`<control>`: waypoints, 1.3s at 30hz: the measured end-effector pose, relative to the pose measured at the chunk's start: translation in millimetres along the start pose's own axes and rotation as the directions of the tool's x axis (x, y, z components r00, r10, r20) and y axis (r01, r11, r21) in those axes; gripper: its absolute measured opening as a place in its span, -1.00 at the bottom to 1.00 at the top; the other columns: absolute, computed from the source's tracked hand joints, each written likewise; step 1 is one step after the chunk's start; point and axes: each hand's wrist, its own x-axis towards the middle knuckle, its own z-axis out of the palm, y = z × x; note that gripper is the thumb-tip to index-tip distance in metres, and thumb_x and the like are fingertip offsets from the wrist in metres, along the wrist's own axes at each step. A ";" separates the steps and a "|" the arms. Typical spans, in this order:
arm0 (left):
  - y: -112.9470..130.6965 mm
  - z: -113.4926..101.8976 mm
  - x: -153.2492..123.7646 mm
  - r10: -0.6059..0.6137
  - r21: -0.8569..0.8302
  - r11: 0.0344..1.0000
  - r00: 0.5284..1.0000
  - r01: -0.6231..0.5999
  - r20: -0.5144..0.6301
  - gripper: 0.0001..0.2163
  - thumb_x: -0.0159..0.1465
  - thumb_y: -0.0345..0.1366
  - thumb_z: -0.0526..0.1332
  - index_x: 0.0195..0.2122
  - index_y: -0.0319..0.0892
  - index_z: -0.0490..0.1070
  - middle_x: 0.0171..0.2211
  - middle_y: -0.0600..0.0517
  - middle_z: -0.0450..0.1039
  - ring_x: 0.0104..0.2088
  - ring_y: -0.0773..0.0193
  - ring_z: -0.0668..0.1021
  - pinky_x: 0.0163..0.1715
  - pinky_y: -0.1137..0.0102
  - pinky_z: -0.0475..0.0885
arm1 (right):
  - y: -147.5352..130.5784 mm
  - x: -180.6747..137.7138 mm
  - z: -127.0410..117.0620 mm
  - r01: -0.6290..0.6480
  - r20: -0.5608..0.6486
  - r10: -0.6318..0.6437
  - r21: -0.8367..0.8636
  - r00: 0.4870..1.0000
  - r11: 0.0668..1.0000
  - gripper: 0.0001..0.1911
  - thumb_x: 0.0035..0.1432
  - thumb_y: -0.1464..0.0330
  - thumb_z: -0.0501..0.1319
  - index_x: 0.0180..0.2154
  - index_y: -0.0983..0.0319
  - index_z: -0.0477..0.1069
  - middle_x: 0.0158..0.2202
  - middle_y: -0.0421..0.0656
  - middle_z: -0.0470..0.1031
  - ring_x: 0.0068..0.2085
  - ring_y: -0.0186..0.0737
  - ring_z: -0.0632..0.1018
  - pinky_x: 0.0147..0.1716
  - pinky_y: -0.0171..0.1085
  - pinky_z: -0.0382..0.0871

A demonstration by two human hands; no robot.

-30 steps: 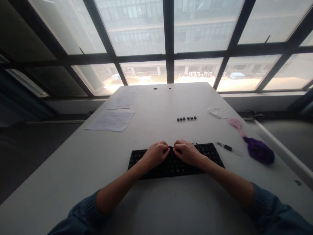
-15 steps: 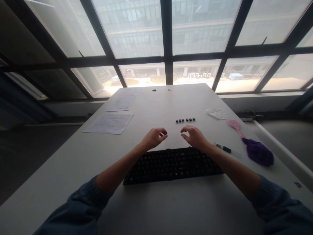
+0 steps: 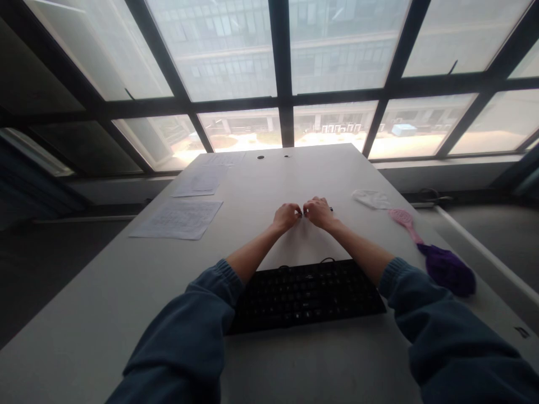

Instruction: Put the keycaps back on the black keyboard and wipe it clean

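My left hand is closed in a pinch at the left end of a row of small black keycaps, its fingertips on a keycap. Right beside it, my right hand also pinches at the row, fingertips nearly meeting those of the left. What the right fingers grip is mostly covered, but dark keycap edges show there. Another keycap peeks out past the right knuckles; the rest are hidden behind that hand. A black keyboard lies under my forearms, nearer to me.
Printed papers lie on the left of the white table. On the right are a clear plastic bag, a pink brush and a purple cloth. Windows rise beyond the far edge.
Both hands have moved forward from above the keyboard to the keycaps, and their fingers have closed. My right arm now hides the black-handled wire tool. The view has shifted slightly.
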 end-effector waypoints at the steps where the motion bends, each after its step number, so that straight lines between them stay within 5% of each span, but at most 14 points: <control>1: 1.0 1.7 1.2 0.003 0.003 1.000 1.000 -0.003 0.001 -0.86 0.23 -0.34 0.32 -0.21 -0.10 0.66 -0.21 -0.08 0.65 -0.13 0.09 0.62 -0.03 0.29 0.47 | 0.0 1.1 1.1 0.004 0.006 -0.004 -0.001 1.000 1.000 -0.80 0.25 0.49 0.19 -0.28 0.25 0.61 -0.15 0.07 0.62 0.00 0.03 0.46 0.01 -0.05 0.14; 9: 9.8 -15.8 -18.4 0.034 -0.032 0.999 0.999 -0.034 -0.003 -0.88 0.23 -0.33 0.30 -0.28 -0.11 0.66 -0.25 -0.05 0.66 -0.19 0.14 0.63 -0.08 0.33 0.49 | -11.2 -15.0 -13.2 0.029 -0.050 -0.027 0.041 0.998 0.999 -0.78 0.29 0.48 0.16 -0.28 0.25 0.60 -0.16 0.06 0.61 0.00 0.02 0.46 0.04 -0.03 0.10; 12: 10.6 -34.1 -46.5 0.065 -0.080 0.995 0.998 -0.065 -0.002 -0.86 0.23 -0.29 0.32 -0.22 -0.11 0.65 -0.26 0.00 0.66 -0.23 0.20 0.64 -0.14 0.37 0.50 | -21.6 -37.8 -26.2 0.026 -0.107 -0.017 0.086 0.994 0.996 -0.84 0.29 0.43 0.21 -0.26 0.22 0.60 -0.16 -0.01 0.61 -0.03 -0.01 0.49 0.00 -0.09 0.20; 16: 12.0 -53.2 -99.2 0.086 -0.197 0.977 0.996 -0.085 -0.005 -0.79 0.20 -0.22 0.36 -0.15 -0.12 0.64 -0.28 0.02 0.67 -0.28 0.22 0.64 -0.19 0.38 0.51 | -39.9 -79.5 -40.8 0.076 -0.197 -0.003 0.365 0.980 0.928 -0.94 0.19 0.43 0.32 -0.32 0.19 0.58 -0.27 -0.11 0.62 -0.17 -0.13 0.54 -0.09 -0.18 0.32; 23: 23.1 -56.2 -166.7 0.076 -0.325 0.945 0.992 -0.040 0.098 -0.84 0.19 -0.21 0.34 -0.27 -0.10 0.68 -0.31 0.03 0.67 -0.24 0.18 0.63 -0.17 0.35 0.46 | -62.1 -137.0 -34.5 -0.028 0.021 0.019 0.669 1.000 0.742 -0.93 0.13 0.36 0.34 -0.34 0.20 0.62 -0.35 -0.18 0.65 -0.26 -0.19 0.59 -0.20 -0.24 0.39; 31: 23.4 -38.2 -178.5 0.001 -0.418 0.905 0.985 0.072 0.172 -0.83 0.16 -0.28 0.31 -0.28 -0.16 0.68 -0.33 0.01 0.67 -0.26 0.17 0.66 -0.18 0.37 0.48 | -63.6 -144.1 -13.3 -0.074 0.122 -0.021 0.723 0.992 0.687 -0.89 0.09 0.44 0.30 -0.35 0.21 0.63 -0.36 -0.20 0.65 -0.26 -0.20 0.60 -0.16 -0.25 0.40; 39: 23.1 -35.3 -184.7 0.022 -0.398 0.916 0.987 0.045 0.162 -0.84 0.17 -0.32 0.30 -0.29 -0.15 0.68 -0.36 0.01 0.67 -0.30 0.18 0.66 -0.22 0.40 0.49 | -68.5 -151.3 -17.4 -0.017 0.090 -0.056 0.657 0.994 0.754 -0.88 0.11 0.49 0.29 -0.35 0.21 0.60 -0.37 -0.19 0.61 -0.30 -0.22 0.57 -0.24 -0.28 0.38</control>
